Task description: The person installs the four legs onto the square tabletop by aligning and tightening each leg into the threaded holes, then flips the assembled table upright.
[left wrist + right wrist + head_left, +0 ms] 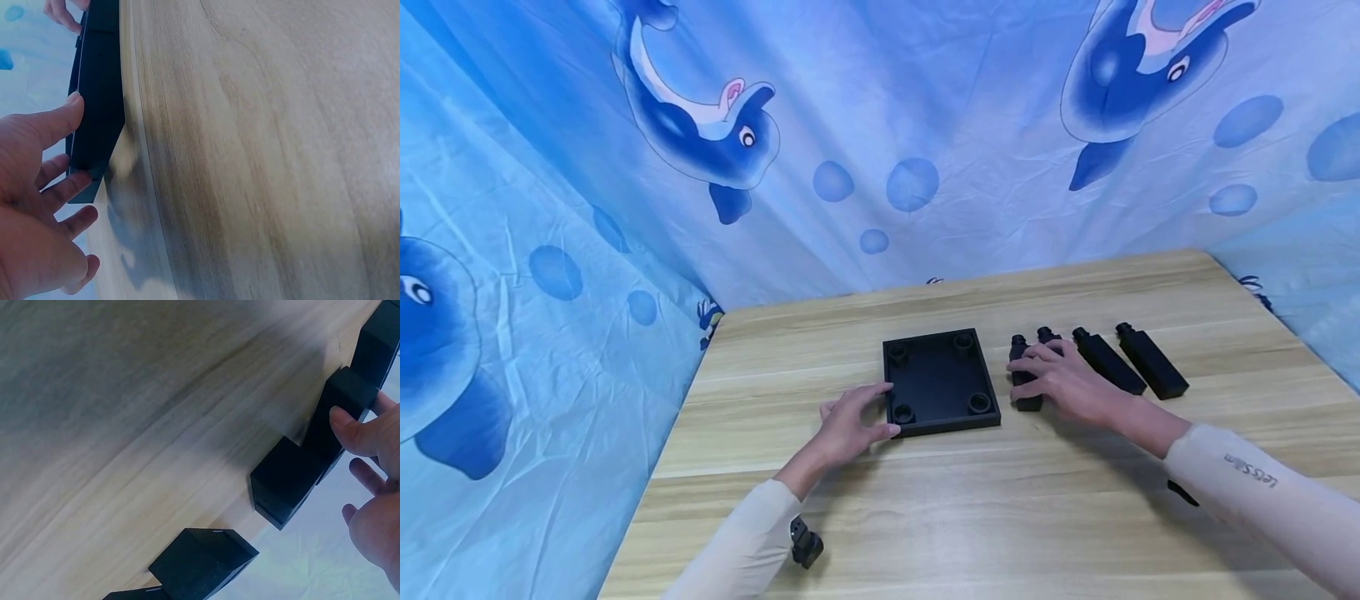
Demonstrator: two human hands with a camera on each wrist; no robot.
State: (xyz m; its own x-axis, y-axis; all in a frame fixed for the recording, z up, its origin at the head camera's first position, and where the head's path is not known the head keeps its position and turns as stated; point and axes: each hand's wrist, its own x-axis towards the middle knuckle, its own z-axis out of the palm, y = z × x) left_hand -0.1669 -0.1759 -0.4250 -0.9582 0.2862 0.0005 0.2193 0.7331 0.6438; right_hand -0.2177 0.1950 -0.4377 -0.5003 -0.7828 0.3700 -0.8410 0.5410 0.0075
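Observation:
A black square panel (pixel 934 383) with a raised rim and a round socket at each corner lies flat on the wooden table. My left hand (pixel 847 427) touches its near left corner, thumb at the front and fingertips at the left side. In the left wrist view, the other fingers of that hand (pixel 47 200) are loosely spread. Right of the panel, my right hand (pixel 1063 379) pinches the leftmost black leg (pixel 1028 402), a square-sided bar with a threaded-looking end. In the right wrist view, the thumb presses that leg's (pixel 325 422) side; its far side is hidden.
Several similar legs lie right of it: one (pixel 1047 333) partly under the right hand, another (pixel 1108 362) beyond, and the rightmost (pixel 1152 362) farther along. The wooden table (pixel 970 517) meets a blue dolphin-print curtain (pixel 865 242) at its back and sides.

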